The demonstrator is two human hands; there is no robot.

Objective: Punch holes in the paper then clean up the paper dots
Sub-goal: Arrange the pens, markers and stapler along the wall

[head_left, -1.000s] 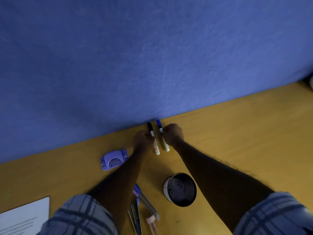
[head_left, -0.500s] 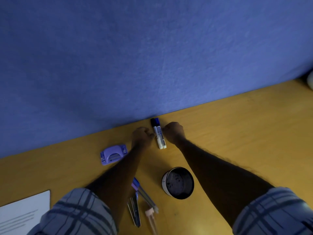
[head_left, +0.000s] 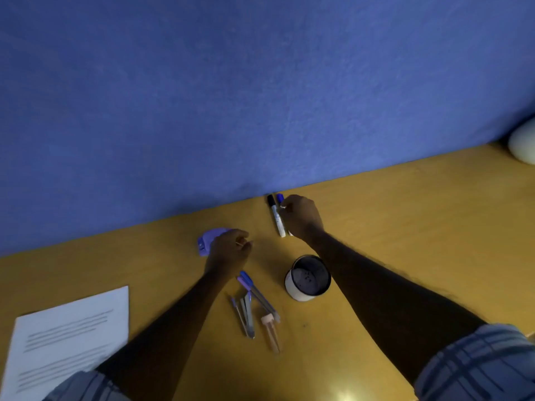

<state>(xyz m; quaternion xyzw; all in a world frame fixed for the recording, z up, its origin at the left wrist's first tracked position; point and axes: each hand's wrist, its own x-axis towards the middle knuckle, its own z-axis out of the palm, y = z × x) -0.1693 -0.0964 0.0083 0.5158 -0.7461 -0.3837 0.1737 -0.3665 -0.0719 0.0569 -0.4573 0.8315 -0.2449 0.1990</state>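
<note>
Purple plastic hole punch [head_left: 206, 242] sat on the yellow wooden counter [head_left: 405, 227], near the foot of the blue fabric partition [head_left: 231, 96]. Its long axis ran left-right, roughly parallel to that foot. It was rounded and glossy, with a dark detail at the left end. The right end was hidden under the left hand [head_left: 230, 251], whose fingers were curled with thumb and forefinger close together; cannot tell if they held anything.

White paper sheet [head_left: 72, 328] with grey printed lines lay flat at near left, well apart from the punch.

Right hand [head_left: 301, 217] had its fingers curled over the blue-capped marker [head_left: 279, 198], just beside the black-capped marker [head_left: 275, 215]. Both caps pointed at the partition.

The round dark cup with white wall [head_left: 292, 287] had pale specks inside. A loose cluster of pens [head_left: 249, 308] lay beside it.
</note>
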